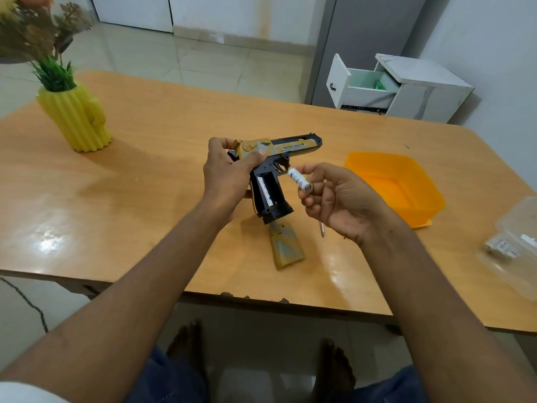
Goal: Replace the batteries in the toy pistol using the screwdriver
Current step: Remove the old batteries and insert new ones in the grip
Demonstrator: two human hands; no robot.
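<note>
Just one cam here, head-mounted, wide-angle w/ bent edges, looking fwd and down over the tabletop [145,199]. Sits pretty close in, both forearms run up from the bottom edge, and the person's feet [189,344] show under the near edge.

At centre frame, a person's left hand [229,173] grips a yellow-and-black toy pistol [279,158] above a wooden table [145,170], its grip compartment open with one battery visible inside. The right hand [337,199] pinches a white battery [299,179] just beside the grip. The detached grip cover [286,245] lies below the pistol. An orange tub [398,184] sits at right, a yellow cactus-shaped vase [75,117] at upper left.
</note>
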